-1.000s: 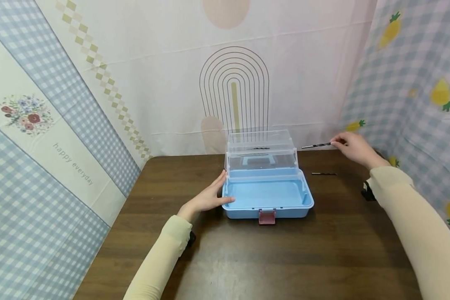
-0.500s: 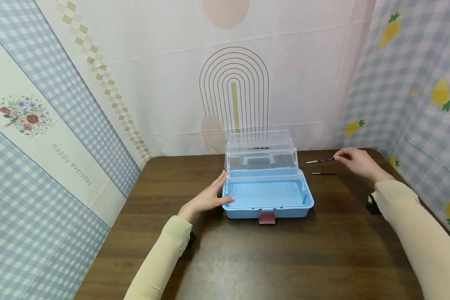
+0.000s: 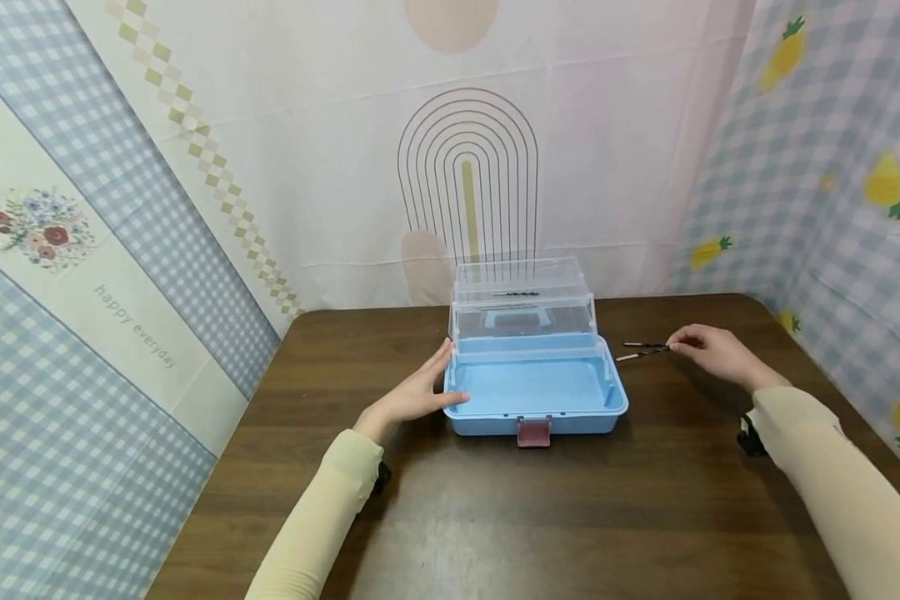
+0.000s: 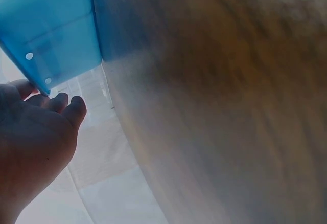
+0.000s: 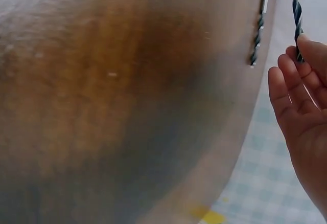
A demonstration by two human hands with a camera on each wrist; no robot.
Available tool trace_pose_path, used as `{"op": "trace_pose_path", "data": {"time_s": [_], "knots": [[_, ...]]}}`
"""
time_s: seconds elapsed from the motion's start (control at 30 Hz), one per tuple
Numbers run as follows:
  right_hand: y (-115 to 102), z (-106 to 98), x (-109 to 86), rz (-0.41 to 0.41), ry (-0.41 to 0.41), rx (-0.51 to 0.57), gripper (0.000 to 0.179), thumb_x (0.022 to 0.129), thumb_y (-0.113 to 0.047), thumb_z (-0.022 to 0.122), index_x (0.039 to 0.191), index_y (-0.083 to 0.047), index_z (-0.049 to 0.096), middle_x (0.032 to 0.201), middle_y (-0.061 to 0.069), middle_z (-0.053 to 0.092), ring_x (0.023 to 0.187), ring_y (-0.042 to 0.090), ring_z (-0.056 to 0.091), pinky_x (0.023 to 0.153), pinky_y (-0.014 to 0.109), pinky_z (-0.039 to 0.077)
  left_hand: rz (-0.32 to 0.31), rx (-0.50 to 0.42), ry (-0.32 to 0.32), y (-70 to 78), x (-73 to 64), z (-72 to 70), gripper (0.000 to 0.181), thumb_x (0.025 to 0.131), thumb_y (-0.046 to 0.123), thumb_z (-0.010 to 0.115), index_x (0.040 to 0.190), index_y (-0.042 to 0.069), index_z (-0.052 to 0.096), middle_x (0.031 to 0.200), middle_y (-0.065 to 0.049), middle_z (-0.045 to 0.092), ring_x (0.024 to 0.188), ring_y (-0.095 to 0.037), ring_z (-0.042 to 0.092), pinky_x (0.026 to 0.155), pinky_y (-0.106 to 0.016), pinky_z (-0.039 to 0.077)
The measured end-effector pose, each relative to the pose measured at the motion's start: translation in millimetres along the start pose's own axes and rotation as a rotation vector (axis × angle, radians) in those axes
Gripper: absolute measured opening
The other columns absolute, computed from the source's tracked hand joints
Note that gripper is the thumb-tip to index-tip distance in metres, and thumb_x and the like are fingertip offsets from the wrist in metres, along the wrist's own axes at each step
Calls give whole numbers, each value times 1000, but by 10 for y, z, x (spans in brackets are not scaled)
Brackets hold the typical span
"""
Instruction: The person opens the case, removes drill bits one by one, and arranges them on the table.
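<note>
A light blue toolbox with clear fold-out trays stands on the table, its pink latch facing front. My left hand holds the box by its left side, thumb over the rim and fingers along the outside. In the left wrist view, fingertips are right at the blue rim. Right of the box, my right hand pinches one drill bit at its spiral end, shank pointing left. A second drill bit lies on the table just behind it.
One more drill bit shows in the upper clear tray, with thin rods in the tray below. The brown wooden table ends against a printed cloth backdrop, with checked cloth at the right.
My right hand has come forward and down with its drill bit, from behind the lying bit to slightly in front of it. My left hand and the toolbox stay in place.
</note>
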State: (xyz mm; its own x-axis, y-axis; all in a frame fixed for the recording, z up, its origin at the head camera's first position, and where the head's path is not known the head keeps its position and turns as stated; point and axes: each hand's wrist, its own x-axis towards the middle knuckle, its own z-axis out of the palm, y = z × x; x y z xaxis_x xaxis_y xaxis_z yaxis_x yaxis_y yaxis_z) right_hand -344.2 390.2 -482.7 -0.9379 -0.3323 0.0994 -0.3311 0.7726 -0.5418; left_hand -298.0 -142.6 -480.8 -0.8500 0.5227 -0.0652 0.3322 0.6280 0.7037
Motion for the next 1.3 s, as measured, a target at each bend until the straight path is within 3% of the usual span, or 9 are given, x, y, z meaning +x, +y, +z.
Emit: {"op": "trace_pose_path", "data": {"time_s": [0.5, 0.83, 1.3], "knots": [[131, 154, -77, -4, 1, 13, 20, 104, -16, 59, 107, 0, 70, 107, 19, 69, 102, 40, 62, 87, 58, 46, 1, -5, 1, -35, 10, 4, 99, 93, 50, 69, 163, 24, 3, 169, 5, -8, 153, -15, 5, 120, -46, 19], [260, 167, -61, 75, 0, 5, 29, 106, -23, 55, 112, 1, 70, 116, 29, 65, 111, 49, 56, 93, 65, 40, -3, -2, -10, -33, 15, 0, 100, 93, 54, 68, 163, 26, 2, 169, 6, -9, 153, -14, 4, 120, -46, 20], [325, 143, -26, 22, -2, -57, 20, 101, -13, 62, 102, 3, 73, 102, 23, 69, 100, 46, 59, 90, 64, 41, -3, -3, -18, -39, 17, 2, 98, 94, 52, 67, 162, 26, 1, 169, 6, -10, 153, -14, 2, 120, -46, 19]]}}
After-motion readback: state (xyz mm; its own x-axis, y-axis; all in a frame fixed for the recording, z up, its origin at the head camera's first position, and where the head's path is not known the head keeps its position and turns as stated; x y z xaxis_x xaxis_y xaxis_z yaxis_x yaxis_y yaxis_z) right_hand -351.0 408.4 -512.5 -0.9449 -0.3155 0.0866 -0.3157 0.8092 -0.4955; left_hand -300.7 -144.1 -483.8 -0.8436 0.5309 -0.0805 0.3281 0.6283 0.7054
